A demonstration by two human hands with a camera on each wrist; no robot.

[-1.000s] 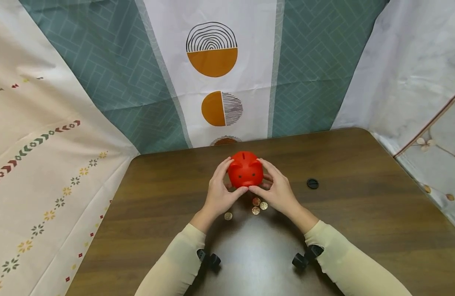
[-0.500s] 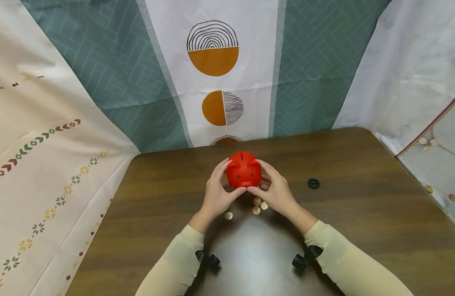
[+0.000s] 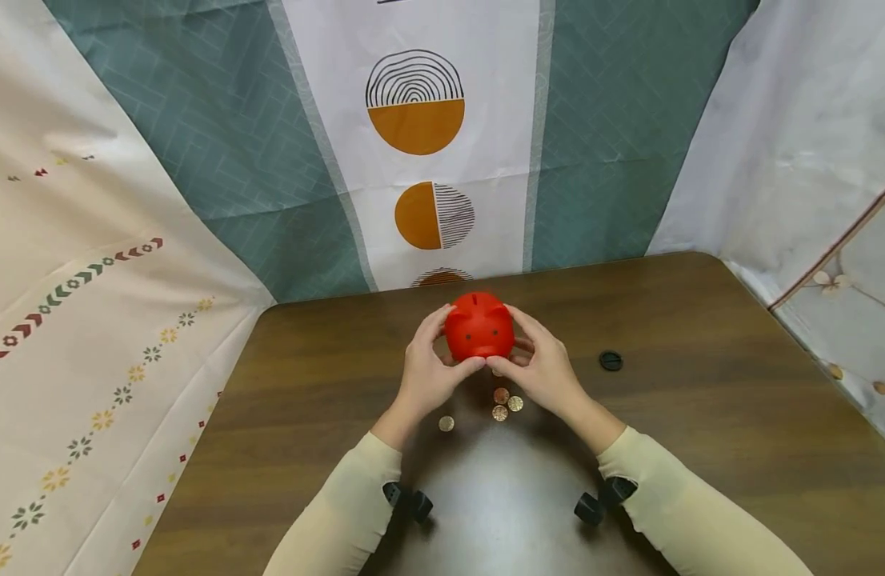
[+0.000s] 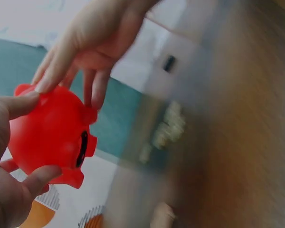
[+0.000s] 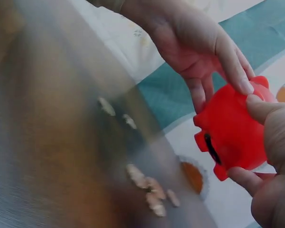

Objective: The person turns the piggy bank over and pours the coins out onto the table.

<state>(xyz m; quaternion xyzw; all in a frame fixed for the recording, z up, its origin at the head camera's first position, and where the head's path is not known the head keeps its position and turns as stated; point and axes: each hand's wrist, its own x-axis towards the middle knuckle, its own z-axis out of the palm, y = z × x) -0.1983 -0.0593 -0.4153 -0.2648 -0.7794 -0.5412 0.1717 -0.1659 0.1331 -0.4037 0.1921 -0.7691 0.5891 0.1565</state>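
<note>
Both hands hold a red piggy bank [image 3: 478, 328] just above the brown table [image 3: 702, 448], its face toward me and its slot on top. My left hand [image 3: 434, 362] grips its left side with thumb under the snout and fingers behind. My right hand [image 3: 532, 356] grips the right side the same way. The left wrist view shows the piggy bank [image 4: 52, 137] between my left hand's thumb and fingers [image 4: 12, 107], with my right hand [image 4: 90, 52] above it. In the right wrist view the piggy bank [image 5: 232, 133] sits against my right hand [image 5: 270, 156].
Three coins [image 3: 506, 403] lie on the table under my hands, and one coin [image 3: 446, 423] lies to their left. A black round cap [image 3: 610, 361] rests on the table to the right. Patterned cloth walls [image 3: 414, 160] close off the back and both sides.
Both hands have lifted the piggy bank a little higher off the table. The coins and the black cap have stayed where they were.
</note>
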